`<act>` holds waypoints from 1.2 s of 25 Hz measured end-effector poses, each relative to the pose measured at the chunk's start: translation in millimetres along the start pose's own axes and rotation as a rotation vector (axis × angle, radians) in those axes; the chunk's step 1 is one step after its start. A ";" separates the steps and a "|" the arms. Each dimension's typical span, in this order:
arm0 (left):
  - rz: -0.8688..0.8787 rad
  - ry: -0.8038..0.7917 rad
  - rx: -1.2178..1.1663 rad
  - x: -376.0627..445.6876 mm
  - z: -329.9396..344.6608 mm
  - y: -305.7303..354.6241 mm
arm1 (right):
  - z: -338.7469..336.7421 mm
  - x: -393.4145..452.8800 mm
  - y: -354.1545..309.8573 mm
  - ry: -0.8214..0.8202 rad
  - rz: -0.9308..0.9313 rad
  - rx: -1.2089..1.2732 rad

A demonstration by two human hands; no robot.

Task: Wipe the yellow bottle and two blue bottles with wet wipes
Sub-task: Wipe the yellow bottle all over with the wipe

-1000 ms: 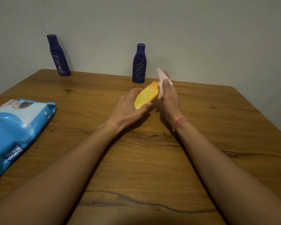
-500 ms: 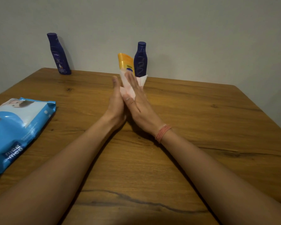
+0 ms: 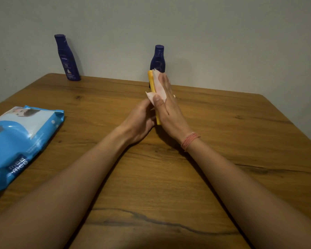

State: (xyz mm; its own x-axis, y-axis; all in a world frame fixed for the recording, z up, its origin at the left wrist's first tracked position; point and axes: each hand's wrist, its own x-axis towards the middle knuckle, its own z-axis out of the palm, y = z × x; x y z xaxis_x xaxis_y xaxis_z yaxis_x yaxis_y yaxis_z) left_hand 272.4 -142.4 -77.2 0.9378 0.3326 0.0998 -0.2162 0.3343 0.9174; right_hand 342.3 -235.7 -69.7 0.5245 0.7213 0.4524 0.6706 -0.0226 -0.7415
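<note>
The yellow bottle stands upright and edge-on between my hands above the middle of the wooden table. My left hand grips its lower part. My right hand presses a white wet wipe flat against the bottle's side, thumb holding the wipe's lower corner. One blue bottle stands upright by the wall right behind the yellow bottle, its base hidden. The other blue bottle stands at the table's far left corner.
A blue pack of wet wipes lies at the table's left edge. A plain wall runs along the table's far edge. The table's right edge slants away at the far right.
The yellow bottle went from lying tilted to upright, then turned edge-on. My right hand with the wipe slid up along its side.
</note>
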 end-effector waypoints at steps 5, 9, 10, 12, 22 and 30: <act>0.057 0.358 -0.199 3.7 -16.3 13.5 | 22.1 -8.0 -7.5 -0.278 -0.111 -0.177; 0.048 0.178 0.099 -0.8 -10.3 10.5 | 19.6 -5.5 -5.8 -0.123 -0.091 -0.159; 0.046 0.091 0.193 -1.6 -7.5 8.2 | 16.0 -3.4 -4.3 -0.048 -0.070 -0.148; 0.019 -0.040 0.305 -1.2 -5.1 6.7 | 5.6 1.5 0.3 0.065 -0.005 -0.084; 0.126 0.196 0.403 5.3 -5.3 6.0 | -8.2 5.0 10.6 0.045 0.302 0.550; 0.129 0.013 0.695 -3.5 4.8 7.1 | -17.3 7.7 13.2 0.263 0.342 0.789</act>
State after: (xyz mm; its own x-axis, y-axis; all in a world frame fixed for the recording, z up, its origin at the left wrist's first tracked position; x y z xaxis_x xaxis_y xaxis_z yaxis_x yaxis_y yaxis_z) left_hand 268.9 -145.4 -69.2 0.9122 0.3434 0.2237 -0.0980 -0.3473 0.9326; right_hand 364.2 -242.4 -67.5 0.7973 0.5788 0.1713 -0.0492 0.3451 -0.9373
